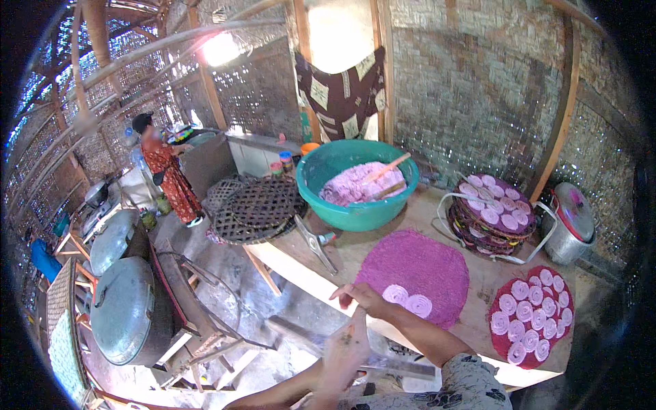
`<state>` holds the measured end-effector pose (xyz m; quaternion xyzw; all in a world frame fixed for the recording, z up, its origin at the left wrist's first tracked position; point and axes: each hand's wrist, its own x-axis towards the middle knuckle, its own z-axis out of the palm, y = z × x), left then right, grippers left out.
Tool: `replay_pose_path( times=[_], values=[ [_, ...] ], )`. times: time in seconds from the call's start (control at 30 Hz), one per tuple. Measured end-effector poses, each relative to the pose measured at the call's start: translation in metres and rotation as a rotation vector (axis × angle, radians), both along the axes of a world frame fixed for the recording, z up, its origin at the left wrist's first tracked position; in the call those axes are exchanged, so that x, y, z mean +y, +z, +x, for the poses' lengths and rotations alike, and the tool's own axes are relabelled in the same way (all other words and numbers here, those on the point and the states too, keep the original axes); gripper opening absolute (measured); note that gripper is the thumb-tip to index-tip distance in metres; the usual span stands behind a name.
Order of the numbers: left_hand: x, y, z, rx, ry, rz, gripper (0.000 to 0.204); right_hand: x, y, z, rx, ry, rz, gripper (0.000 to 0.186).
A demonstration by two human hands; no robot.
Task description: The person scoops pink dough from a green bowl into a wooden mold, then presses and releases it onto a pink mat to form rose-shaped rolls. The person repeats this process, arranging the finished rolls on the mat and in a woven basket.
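A person's two hands work at a wooden table point(383, 249) in a hut with woven bamboo walls. The right hand point(362, 298) reaches across to the near edge of a round purple mat point(424, 263), fingers curled loosely together. Whether they pinch anything cannot be told; they stand just left of two pale pink coils point(408, 299) lying side by side on the mat. The left hand point(345, 352) is nearer the camera and blurred, fingers partly spread; nothing can be seen in it, and its grip cannot be told.

Beyond the right fingers, up the table, stands a teal basin point(359, 205) of pink dough point(355, 183) with a wooden paddle point(388, 167) stuck in it. To the right of the fingers, a red mat point(495, 328) is already covered with about a dozen and a half coils. Farther right and back, a stack of dark trays point(471, 229) holds more coils on top, beside a metal pot point(570, 229).

Judging by this, the work is well along: one mat and a tray are full, the purple mat has only two coils, and plenty of dough remains.

Left of the hands, empty woven trays point(256, 208) lie piled, and large metal steamers point(123, 307) sit below. Another person in a patterned dress point(171, 178) stands far back.

The trays under the top one hide their contents, the red mat's near edge is cut off by the picture's dark rim, and a blurred metal piece below the hands cannot be made out.
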<state>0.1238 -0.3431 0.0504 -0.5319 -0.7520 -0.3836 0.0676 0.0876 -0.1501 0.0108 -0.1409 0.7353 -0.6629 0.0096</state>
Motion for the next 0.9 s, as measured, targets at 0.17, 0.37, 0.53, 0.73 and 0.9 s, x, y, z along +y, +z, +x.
replay_pose_path(
  times=[0.17, 0.37, 0.53, 0.73, 0.9],
  values=[
    [-0.041, 0.027, -0.063, -0.201, -0.466, -0.372, 0.028, -0.073, 0.146, 0.001, 0.88, 0.079, 0.269, 0.052],
    [-0.023, 0.092, -0.131, 0.054, -0.673, -0.503, 0.033, -0.095, 0.243, 0.01, 0.869, 0.387, 0.705, 0.067],
    [0.027, 0.146, -0.204, 0.361, -0.535, -0.359, 0.037, -0.034, 0.275, -0.058, 0.76, -0.197, 0.478, 0.028],
    [0.05, 0.206, -0.328, 0.617, -0.061, -0.059, 0.031, 0.128, 0.321, -0.12, 0.829, -0.863, -0.055, 0.02],
    [0.084, 0.179, -0.37, -0.797, -0.01, 0.286, 0.039, 0.229, 0.289, -0.154, 1.02, -0.969, -0.811, 0.013]
  ],
)
